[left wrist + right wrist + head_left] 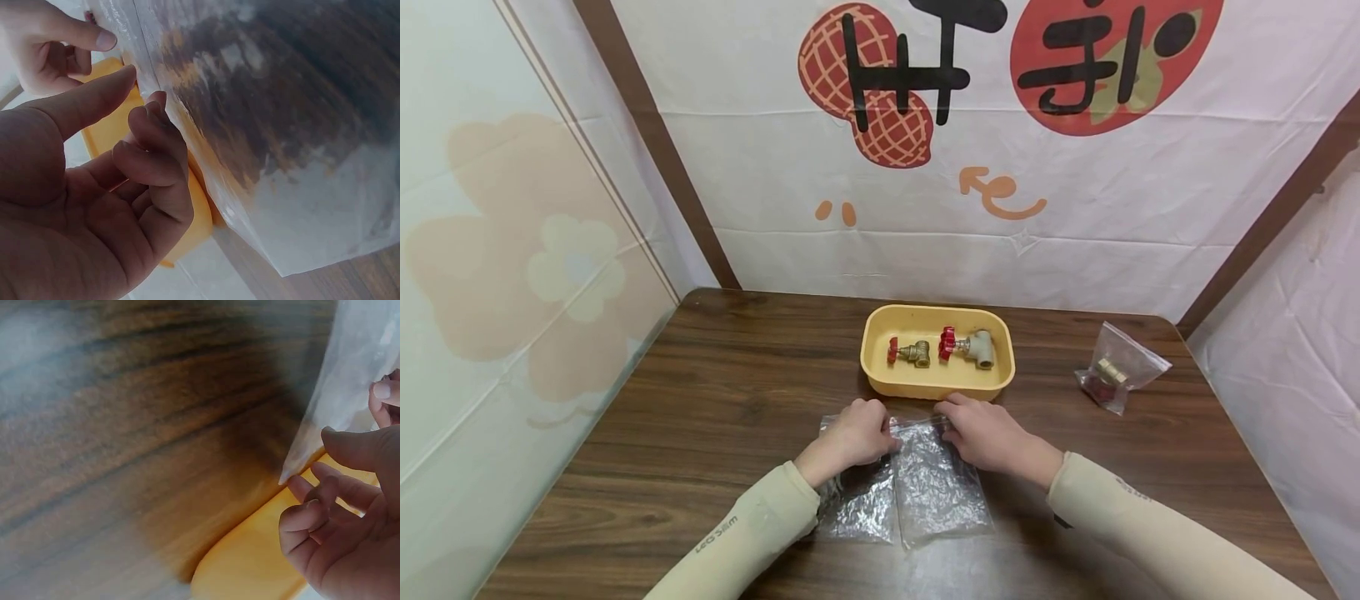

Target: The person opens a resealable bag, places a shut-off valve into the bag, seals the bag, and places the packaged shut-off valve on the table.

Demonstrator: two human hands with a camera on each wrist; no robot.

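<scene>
Your left hand [856, 435] and right hand [988, 435]: fingers curled, can't tell if pinching | clear bag [938, 500]: top edge between them, long axis running toward you | yellow tray [925, 390]: just beyond

head: high, facing forward-down | wrist views: close, tilted | shared: yellow tray [904, 388]

Clear rectangular plastic bags [940, 500] look glossy and crinkled; the brown wood-grain table [700, 408] smooth, faintly shiny; at twelve o'clock, the yellow oblong plastic tray [936, 389] smooth.
</scene>
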